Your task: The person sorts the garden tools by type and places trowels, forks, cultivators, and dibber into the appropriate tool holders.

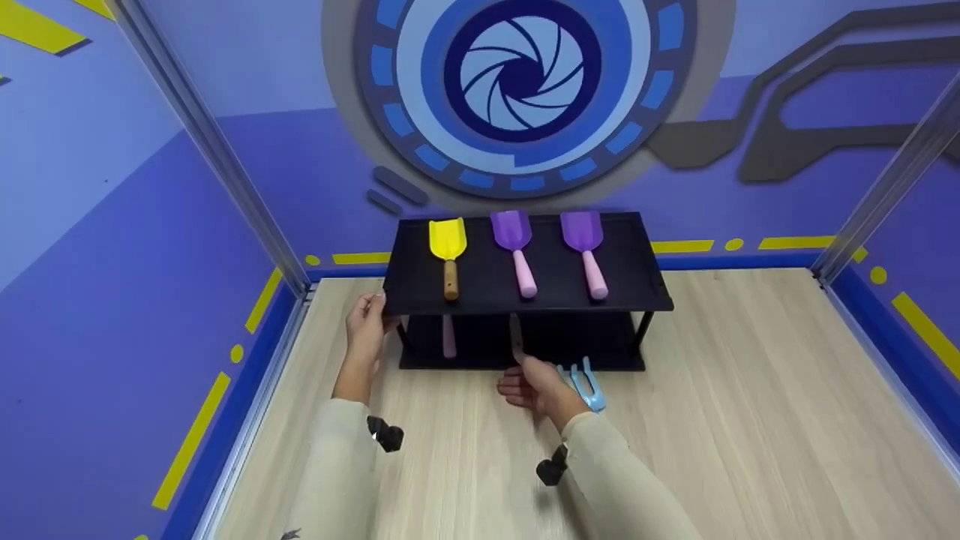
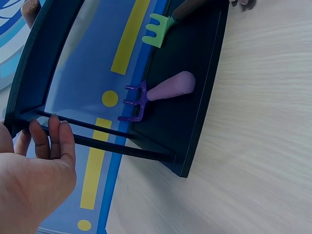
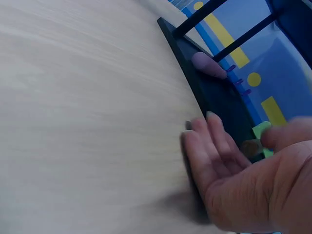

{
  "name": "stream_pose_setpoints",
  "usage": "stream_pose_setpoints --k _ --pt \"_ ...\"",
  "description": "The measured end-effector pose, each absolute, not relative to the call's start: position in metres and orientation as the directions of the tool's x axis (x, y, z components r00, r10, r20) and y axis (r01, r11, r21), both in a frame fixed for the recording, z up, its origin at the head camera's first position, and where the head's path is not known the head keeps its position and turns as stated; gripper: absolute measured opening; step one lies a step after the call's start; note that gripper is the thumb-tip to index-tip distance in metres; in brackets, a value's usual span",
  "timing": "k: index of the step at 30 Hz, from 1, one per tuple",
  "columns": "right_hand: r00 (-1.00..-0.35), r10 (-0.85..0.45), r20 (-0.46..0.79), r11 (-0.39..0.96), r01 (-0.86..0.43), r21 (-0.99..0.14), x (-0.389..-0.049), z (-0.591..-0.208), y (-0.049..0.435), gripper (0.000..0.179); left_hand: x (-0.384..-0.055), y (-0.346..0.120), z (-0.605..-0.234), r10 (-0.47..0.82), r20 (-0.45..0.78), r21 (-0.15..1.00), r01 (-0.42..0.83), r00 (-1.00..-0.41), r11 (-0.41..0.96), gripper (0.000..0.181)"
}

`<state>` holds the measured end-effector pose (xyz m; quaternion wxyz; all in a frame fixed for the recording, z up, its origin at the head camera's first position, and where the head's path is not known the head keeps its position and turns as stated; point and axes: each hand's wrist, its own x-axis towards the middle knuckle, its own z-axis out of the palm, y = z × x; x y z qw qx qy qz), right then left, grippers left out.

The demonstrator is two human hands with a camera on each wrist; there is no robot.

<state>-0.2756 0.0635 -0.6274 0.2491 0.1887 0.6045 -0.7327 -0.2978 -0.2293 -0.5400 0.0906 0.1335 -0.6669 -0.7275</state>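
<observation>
My left hand (image 1: 365,330) grips the left end of the upper tier of a black two-tier rack (image 1: 480,298), thumb on the edge and fingers below. At the front of the lower tier is my right hand (image 1: 541,386), fingers extended and thumb beside the brown handle (image 1: 516,337) of a small hand rake. Its green tines (image 2: 158,30) point to the back in the left wrist view. Left of it on the same tier lies a purple rake with a pink handle (image 2: 173,87). A light blue fork-shaped piece (image 1: 592,390) shows just behind my right wrist.
On the upper tier lie a yellow scoop (image 1: 448,240) with a brown handle and two purple scoops, one in the middle (image 1: 511,229) and one on the right (image 1: 582,229). The rack stands on a wooden tabletop (image 1: 750,412), close to the blue patterned back wall (image 1: 285,172).
</observation>
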Motion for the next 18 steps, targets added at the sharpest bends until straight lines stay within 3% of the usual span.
stream_pose_setpoints --k 8,18 --pt "-0.824 -0.3 -0.481 -0.095 0.527 -0.845 -0.27 -0.619 0.077 0.062 -0.298 -0.23 -0.54 -0.314 -0.084 0.995 -0.061 -0.946 -0.083 0.029" --pt "-0.874 -0.322 -0.364 0.012 0.38 -0.925 -0.255 -0.601 0.11 0.062 -0.299 -0.23 -0.541 -0.305 -0.078 0.993 -0.048 -0.949 -0.106 0.029"
